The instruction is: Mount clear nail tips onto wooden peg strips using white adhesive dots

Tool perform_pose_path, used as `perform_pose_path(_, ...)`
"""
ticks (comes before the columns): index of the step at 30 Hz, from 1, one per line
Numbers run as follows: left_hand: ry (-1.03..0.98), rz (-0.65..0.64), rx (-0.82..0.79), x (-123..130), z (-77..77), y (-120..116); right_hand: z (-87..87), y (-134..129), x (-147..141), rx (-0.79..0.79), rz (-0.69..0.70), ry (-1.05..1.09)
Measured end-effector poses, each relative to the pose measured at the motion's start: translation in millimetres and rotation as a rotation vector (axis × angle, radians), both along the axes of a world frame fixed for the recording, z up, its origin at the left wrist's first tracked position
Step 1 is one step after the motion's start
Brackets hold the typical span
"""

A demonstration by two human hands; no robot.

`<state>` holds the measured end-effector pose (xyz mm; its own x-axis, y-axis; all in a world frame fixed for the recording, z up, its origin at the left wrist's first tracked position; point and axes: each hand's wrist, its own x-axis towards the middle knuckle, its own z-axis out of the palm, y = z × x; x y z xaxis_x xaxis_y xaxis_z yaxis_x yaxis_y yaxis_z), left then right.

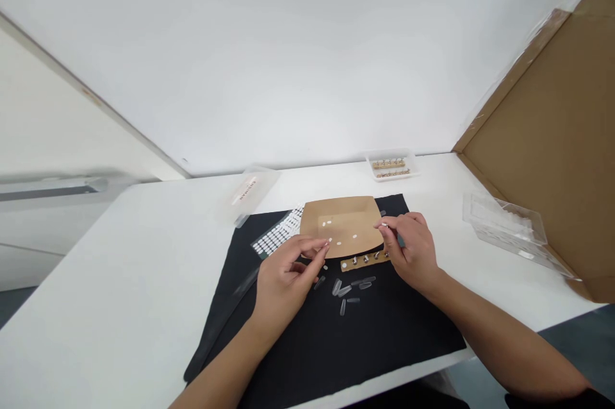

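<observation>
My left hand [291, 274] is pinched at the near left edge of a brown paper tray [343, 207], on something too small to make out. My right hand [410, 249], at the tray's right side, pinches a small shiny metal piece [384, 225] between thumb and finger. Several small white pieces lie in the tray. Just in front of it is a wooden strip [350, 265] with metal studs, partly hidden by my right hand. Several clear nail tips [344, 291] lie on the black cloth [327, 345]. A sheet of white oval stickers [276, 238] rests left of the tray.
A clear box [391, 173] with more studded strips stands at the back. A translucent lid [252, 191] lies at the back left. To the right is a clear plastic container [509, 223], beside a large cardboard panel [552, 133]. A white wall rises behind the table.
</observation>
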<state>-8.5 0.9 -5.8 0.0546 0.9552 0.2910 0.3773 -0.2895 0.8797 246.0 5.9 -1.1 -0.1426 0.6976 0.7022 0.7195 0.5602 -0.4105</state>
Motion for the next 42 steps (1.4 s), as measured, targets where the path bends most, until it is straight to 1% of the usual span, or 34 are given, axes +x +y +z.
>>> perform_pose_path(5, -0.029, -0.003, -0.019, 1.3, 0.7, 0.7, -0.4, -0.5, -0.4, -0.003, 0.005, 0.004)
perform_pose_path(9, -0.040, -0.021, 0.007, 1.6, 2.3, 1.8, -0.3, -0.4, -0.5, -0.005, 0.010, 0.003)
perform_pose_path(14, -0.020, 0.010, 0.040, 2.8, 6.0, 1.3, -1.2, 0.2, 0.0, -0.001, 0.000, -0.012)
perform_pose_path(17, -0.021, 0.001, 0.043, 3.1, 6.6, 0.8, -1.5, 0.2, 0.2, -0.006, 0.004, -0.010)
perform_pose_path(21, -0.020, -0.023, 0.026, 2.7, 5.0, 0.0, -1.5, 0.1, 0.3, -0.008, 0.015, -0.004)
perform_pose_path(25, -0.018, -0.012, 0.014, 2.1, 3.2, -0.1, -1.6, 0.4, 0.1, 0.002, 0.021, -0.001)
perform_pose_path(34, 0.008, -0.033, 0.061, 1.3, -0.3, 1.4, -2.1, 0.7, -0.7, 0.001, 0.015, -0.003)
perform_pose_path(42, 0.005, -0.038, 0.054, 0.3, -1.7, 1.0, -1.7, 0.7, -0.6, -0.002, 0.012, -0.006)
